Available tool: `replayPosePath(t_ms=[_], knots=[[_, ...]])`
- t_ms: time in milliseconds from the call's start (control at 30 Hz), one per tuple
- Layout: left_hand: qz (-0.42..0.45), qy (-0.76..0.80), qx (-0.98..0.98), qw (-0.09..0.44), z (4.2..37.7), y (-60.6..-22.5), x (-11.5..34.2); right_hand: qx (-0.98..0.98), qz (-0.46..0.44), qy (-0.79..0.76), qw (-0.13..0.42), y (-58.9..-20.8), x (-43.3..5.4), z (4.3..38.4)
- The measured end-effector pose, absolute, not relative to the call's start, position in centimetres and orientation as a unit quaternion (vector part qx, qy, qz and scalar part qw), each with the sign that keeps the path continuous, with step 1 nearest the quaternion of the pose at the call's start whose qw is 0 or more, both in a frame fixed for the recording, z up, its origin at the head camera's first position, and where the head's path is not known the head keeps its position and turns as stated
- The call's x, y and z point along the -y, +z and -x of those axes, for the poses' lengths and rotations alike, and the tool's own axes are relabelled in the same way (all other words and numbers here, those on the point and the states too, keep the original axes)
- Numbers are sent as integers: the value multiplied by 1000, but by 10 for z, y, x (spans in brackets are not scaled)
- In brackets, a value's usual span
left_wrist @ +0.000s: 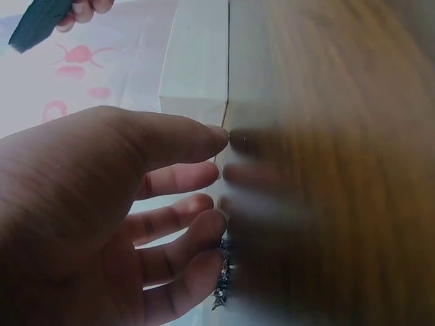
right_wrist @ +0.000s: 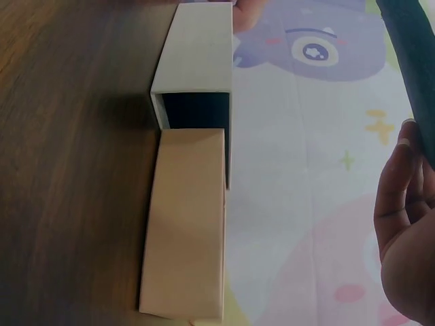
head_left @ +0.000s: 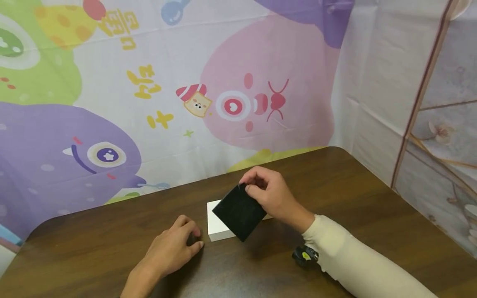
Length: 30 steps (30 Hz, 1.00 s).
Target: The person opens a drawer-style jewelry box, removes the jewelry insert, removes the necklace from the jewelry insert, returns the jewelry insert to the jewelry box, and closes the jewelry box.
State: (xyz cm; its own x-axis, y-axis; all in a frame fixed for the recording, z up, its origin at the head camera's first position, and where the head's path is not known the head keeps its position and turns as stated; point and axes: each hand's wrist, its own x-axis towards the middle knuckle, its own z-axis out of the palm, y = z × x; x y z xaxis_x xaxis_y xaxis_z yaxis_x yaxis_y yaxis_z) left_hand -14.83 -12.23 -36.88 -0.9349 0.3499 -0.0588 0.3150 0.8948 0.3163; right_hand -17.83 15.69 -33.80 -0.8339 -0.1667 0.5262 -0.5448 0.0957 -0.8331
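Observation:
My right hand [head_left: 275, 194] pinches a thin black square pad [head_left: 240, 213] by one corner, between thumb and fingers. The pad is raised and tilted in front of a white box sleeve [head_left: 216, 223], covering part of it in the head view. From the sleeve's open end a tan inner drawer [right_wrist: 183, 224] sticks out, as the right wrist view shows; dark lining shows inside the sleeve. My left hand [head_left: 171, 246] holds nothing and lies by the sleeve's left end, fingers loosely bent, with its fingertips [left_wrist: 216, 139] down at the tabletop.
The box lies on a dark brown wooden table [head_left: 123, 219]. Behind it hangs a cloth [head_left: 167, 145] printed with cartoon figures, and a patterned panel [head_left: 439, 145] stands at the right. A small dark chain-like thing [left_wrist: 221, 275] shows beyond my left fingers.

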Motion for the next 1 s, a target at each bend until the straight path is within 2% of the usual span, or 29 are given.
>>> replayPosePath(t_ms=[1000], knots=[[-229,222,-945,75,152,-375,131,734,-179,626,195,-342,-170,193]])
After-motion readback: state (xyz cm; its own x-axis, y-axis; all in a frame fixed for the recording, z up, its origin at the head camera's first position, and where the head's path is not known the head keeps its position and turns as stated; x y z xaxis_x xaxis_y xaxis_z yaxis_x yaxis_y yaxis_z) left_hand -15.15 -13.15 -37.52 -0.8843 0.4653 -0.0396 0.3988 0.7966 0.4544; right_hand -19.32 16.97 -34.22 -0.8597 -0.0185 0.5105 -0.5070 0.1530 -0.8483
